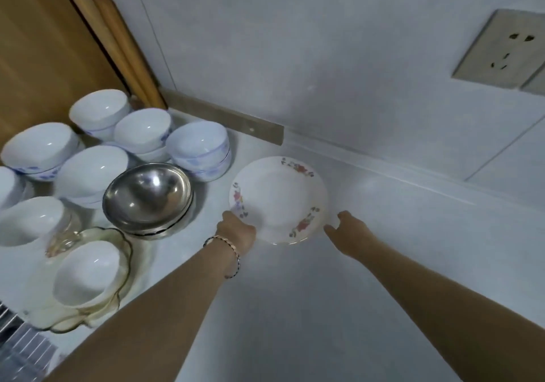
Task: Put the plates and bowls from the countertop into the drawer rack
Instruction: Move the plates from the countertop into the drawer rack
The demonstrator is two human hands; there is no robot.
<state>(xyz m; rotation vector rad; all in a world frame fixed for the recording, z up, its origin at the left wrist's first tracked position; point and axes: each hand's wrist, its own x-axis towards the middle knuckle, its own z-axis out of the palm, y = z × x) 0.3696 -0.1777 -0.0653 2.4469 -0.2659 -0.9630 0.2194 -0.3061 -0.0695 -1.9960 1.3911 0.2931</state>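
Note:
A white plate with red flower prints (277,195) lies on the pale countertop (383,263) near the back wall. My left hand (239,229) grips its near-left rim, the fingertips hidden under the edge. My right hand (346,229) hovers by the plate's near-right rim, fingers loosely spread, just apart from it. To the left stand several white bowls with blue marks (197,148), stacked steel bowls (147,197) and a white bowl (88,272) in a glass dish (124,251).
A wire rack (17,349) shows at the bottom left corner. Wooden rolling pins (124,45) lean in the corner by a brown panel. A wall socket (501,51) sits at the upper right. The counter to the right holds nothing else in view.

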